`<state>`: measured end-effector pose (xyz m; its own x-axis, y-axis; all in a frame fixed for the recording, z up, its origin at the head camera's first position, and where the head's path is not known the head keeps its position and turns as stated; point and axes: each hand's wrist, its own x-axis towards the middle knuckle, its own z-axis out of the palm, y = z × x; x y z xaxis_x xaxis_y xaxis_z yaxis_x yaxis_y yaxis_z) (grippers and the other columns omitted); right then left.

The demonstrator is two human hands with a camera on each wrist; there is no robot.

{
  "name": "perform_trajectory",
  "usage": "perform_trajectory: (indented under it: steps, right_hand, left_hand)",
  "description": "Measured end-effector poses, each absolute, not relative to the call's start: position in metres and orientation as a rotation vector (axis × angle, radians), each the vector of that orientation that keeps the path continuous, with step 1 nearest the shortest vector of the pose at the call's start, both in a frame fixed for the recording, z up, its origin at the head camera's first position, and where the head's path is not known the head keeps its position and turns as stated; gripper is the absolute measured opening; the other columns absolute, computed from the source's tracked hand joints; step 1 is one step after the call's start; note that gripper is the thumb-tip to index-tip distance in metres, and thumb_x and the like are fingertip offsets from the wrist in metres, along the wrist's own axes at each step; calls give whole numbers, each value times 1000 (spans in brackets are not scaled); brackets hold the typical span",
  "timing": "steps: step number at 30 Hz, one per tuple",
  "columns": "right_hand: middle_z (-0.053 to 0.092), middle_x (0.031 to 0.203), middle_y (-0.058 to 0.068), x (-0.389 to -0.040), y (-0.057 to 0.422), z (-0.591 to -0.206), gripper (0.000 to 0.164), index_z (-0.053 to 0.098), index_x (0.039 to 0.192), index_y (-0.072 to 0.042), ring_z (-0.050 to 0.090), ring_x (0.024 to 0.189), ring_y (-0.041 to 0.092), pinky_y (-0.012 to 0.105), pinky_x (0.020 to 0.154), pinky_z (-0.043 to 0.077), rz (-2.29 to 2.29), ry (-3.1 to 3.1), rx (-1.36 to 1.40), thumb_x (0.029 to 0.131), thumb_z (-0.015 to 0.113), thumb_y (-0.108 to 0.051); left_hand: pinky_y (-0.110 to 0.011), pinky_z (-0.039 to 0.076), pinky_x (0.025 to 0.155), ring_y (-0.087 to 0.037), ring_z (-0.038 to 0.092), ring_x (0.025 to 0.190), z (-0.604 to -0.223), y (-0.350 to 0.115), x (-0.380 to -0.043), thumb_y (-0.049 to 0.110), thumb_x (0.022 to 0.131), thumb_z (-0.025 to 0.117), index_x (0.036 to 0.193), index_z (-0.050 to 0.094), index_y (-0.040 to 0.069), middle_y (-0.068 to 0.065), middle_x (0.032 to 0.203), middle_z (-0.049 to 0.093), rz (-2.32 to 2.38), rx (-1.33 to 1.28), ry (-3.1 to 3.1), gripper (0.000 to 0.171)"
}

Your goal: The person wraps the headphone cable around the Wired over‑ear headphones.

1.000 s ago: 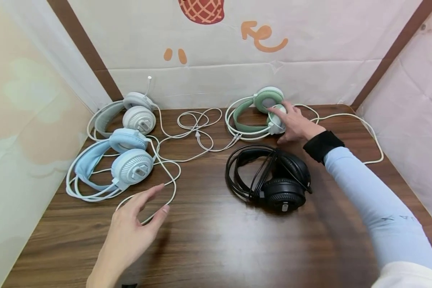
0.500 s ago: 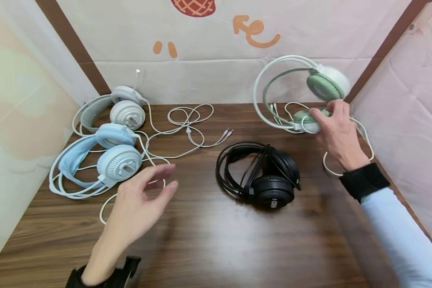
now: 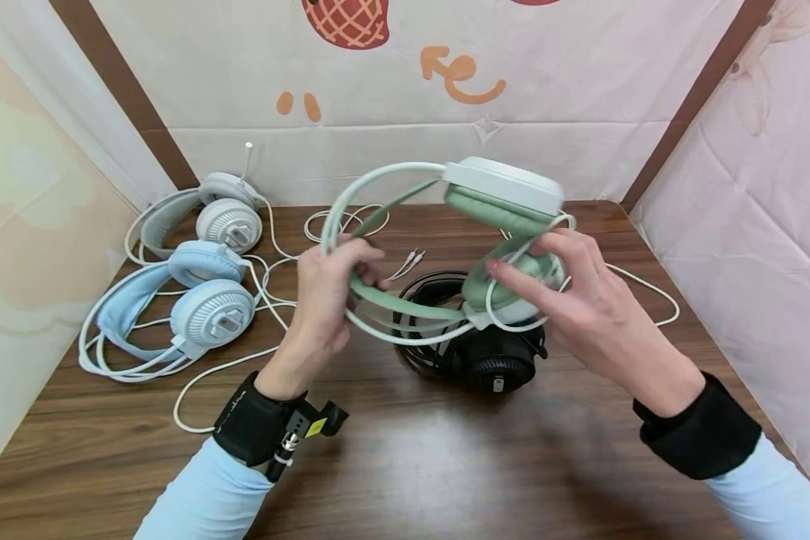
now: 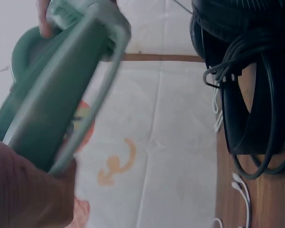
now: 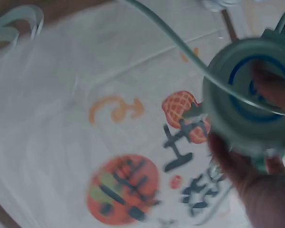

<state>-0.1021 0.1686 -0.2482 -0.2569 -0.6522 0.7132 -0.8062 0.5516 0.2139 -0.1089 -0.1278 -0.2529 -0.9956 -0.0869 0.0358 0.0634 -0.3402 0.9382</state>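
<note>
Held up off the surface (image 3: pixel 391 465), roughly mid-scene: green-and-white headphones (image 3: pixel 499 211), between both hands and touching both. Long axis running mostly left to right, headband end to the left, earcups to the right, one cup upper and farther, the other lower and nearer. At the left end, left hand (image 3: pixel 327 296) with fingers curled round the headband; at the right end, right hand (image 3: pixel 594 319) gripping the lower earcup. Equally close on either side, then, with no gap to cross.

Looped loosely over that lower cup, by the right fingers: a thin white cord, perhaps apt to snag. Trailing over the surface to the right: white cable (image 3: pixel 643 282), apparently from the same headphones.

Below, partly hidden in the head view but apart in the left wrist view: black headphones (image 3: pixel 498 366), likely in the way of any straight lowering. Well off to the left: blue headphones (image 3: pixel 212 319), with grey headphones (image 3: pixel 229 225) just beyond, farther back. Between these and the black headphones: loose cables and white plugs (image 3: pixel 410 262).
</note>
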Motion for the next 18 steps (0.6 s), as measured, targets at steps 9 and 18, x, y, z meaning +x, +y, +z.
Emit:
perform_trajectory:
  steps: [9,18]
  right_hand:
    - [52,68,-13,-94,196,-220,29,70,87,-12,39,55,-6,7,50,32,715,-2089,1490,103,58,-33]
    - [47,69,-3,-127,128,-160,13,61,91,-14,32,49,9,24,40,24,-55,-1886,1657,102,60,-21]
  left_hand:
    - [-18,25,45,-7,26,45,-263,-150,-109,-5,74,48,57,40,14,7,47,31,-2353,70,-1469,27]
    - [-21,22,42,-6,32,42,-266,-135,-96,-9,71,50,74,48,9,9,51,37,-2401,-207,-1801,19]
